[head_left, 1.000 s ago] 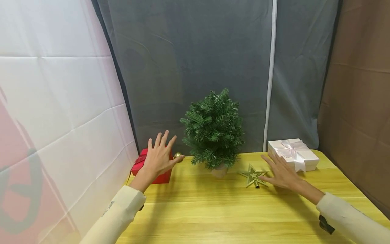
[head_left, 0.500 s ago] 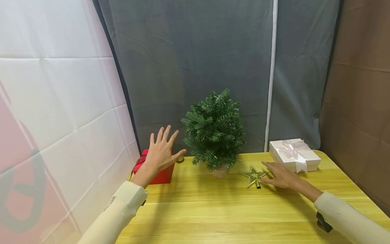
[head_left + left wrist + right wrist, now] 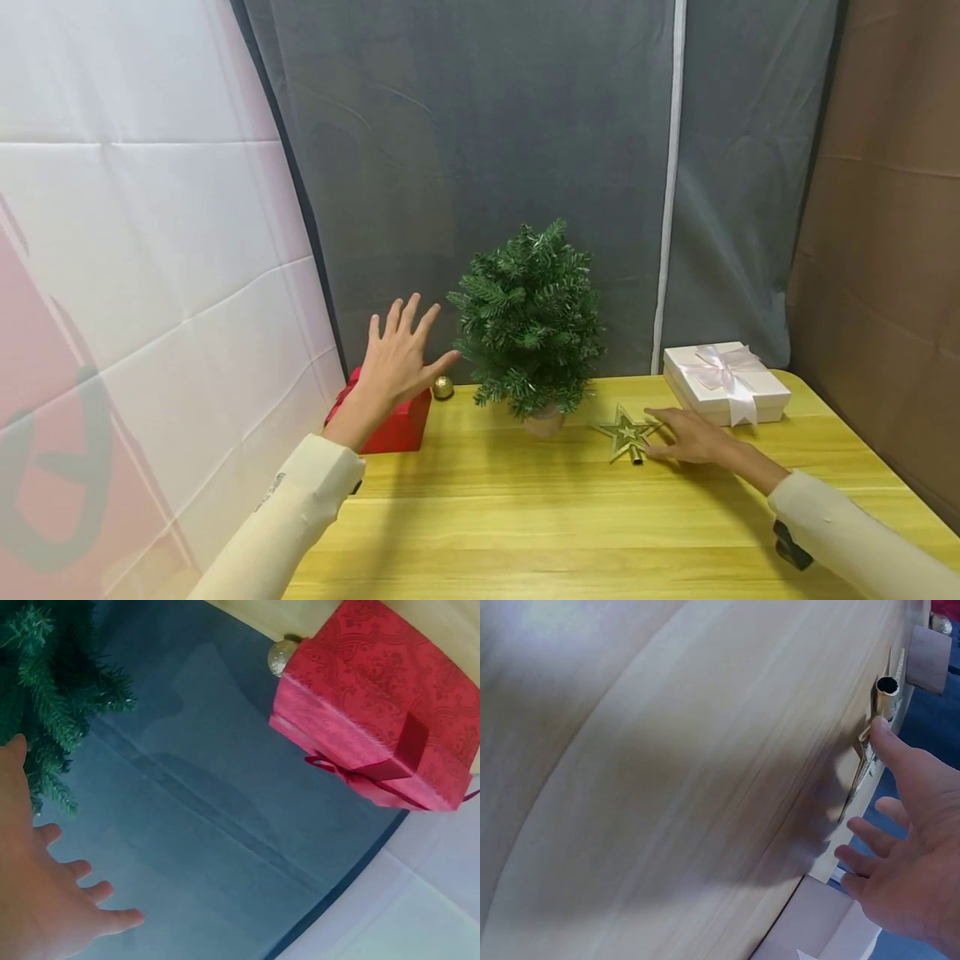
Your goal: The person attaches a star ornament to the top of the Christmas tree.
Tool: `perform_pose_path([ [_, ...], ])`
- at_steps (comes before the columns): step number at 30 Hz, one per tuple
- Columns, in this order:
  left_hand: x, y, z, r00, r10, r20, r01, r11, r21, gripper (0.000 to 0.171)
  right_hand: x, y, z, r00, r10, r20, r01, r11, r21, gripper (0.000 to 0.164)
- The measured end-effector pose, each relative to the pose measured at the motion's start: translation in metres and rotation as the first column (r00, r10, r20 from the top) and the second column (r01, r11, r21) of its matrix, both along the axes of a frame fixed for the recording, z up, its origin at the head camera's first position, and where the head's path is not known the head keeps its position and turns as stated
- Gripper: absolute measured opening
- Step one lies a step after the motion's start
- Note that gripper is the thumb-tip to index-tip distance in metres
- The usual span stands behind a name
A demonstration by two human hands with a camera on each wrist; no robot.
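My right hand (image 3: 693, 437) reaches low over the table at the right points of a gold star tree topper (image 3: 624, 433), fingers relaxed. In the right wrist view the thumb is right at the star, just below its hollow socket (image 3: 886, 688). My left hand (image 3: 393, 362) is raised with fingers spread, holding nothing, and covers part of a red gift box (image 3: 405, 425) in the head view. The left wrist view shows that box's ribbon bow and patterned sides. A small green artificial Christmas tree (image 3: 528, 321) stands upright between the hands in a pale pot (image 3: 543, 423).
A gold ball ornament (image 3: 442, 387) lies beside the red box. At the back right sits a white gift box (image 3: 723, 379) with a pale ribbon bow. Dark grey cloth (image 3: 480, 150) hangs behind the yellow wooden table (image 3: 487, 517), with white cloth at left and brown at right.
My right hand has come down and slightly left toward the star, away from the white box. The left hand has risen slightly, uncovering the gold ball.
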State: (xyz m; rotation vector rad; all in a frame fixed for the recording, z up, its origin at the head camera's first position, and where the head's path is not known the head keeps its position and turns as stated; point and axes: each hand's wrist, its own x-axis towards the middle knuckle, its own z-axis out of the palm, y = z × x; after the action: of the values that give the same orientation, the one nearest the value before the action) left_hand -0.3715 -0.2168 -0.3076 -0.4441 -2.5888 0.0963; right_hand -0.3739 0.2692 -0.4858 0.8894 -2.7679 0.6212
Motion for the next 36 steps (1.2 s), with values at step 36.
perform_pose_path([
  [36, -0.003, 0.042, 0.059, 0.985, -0.145, -0.088, 0.163, 0.953, 0.256, 0.066, 0.000, 0.002, 0.003, 0.999, -0.043, 0.029, 0.046, 0.992, -0.120, 0.072],
])
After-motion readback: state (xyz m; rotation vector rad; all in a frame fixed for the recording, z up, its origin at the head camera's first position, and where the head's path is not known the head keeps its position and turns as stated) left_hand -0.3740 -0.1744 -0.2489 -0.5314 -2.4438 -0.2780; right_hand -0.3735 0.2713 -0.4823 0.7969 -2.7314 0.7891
